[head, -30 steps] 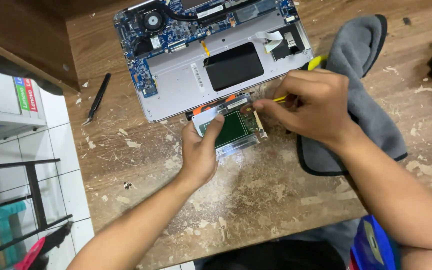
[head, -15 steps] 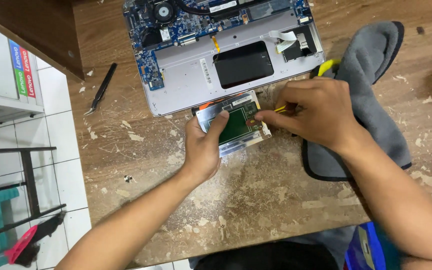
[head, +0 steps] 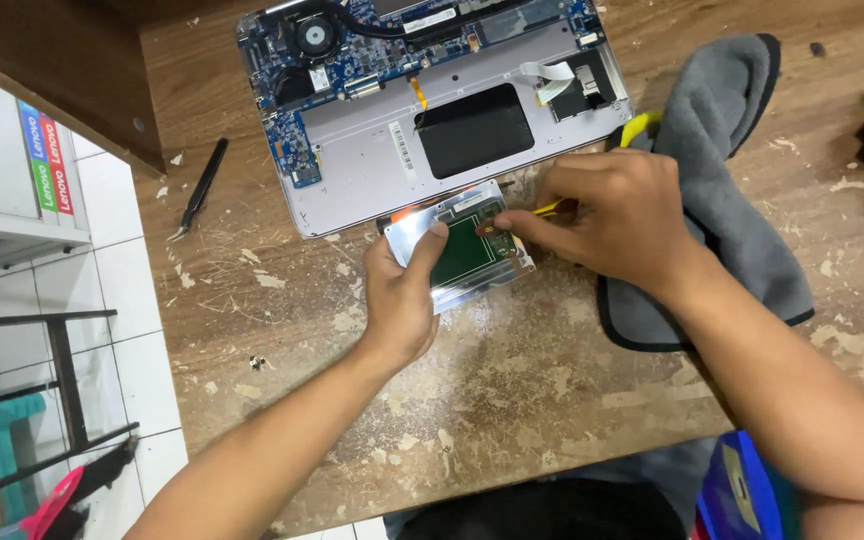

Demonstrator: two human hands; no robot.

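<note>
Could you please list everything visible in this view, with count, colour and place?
opened laptop base with exposed blue circuit board: one, silver, top centre of the table
small metal-framed green board module: one, silver and green, below the laptop
yellow-handled tool: one, on the module
grey cloth: one, right
black tweezers: one, left
worn wooden table: one, brown
left hand: steadies the module
right hand: holds the tool

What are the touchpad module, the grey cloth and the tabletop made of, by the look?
Touchpad module: a silvery bracket, probably sheet metal, bright and reflective, around a dark green board, likely a circuit board. The left hand steadies it.
Grey cloth: soft fabric, perhaps microfibre; matte, folded, with a dark stitched edge.
Tabletop: wood, worn and rough; grain shows, with pale flaking patches.
</note>
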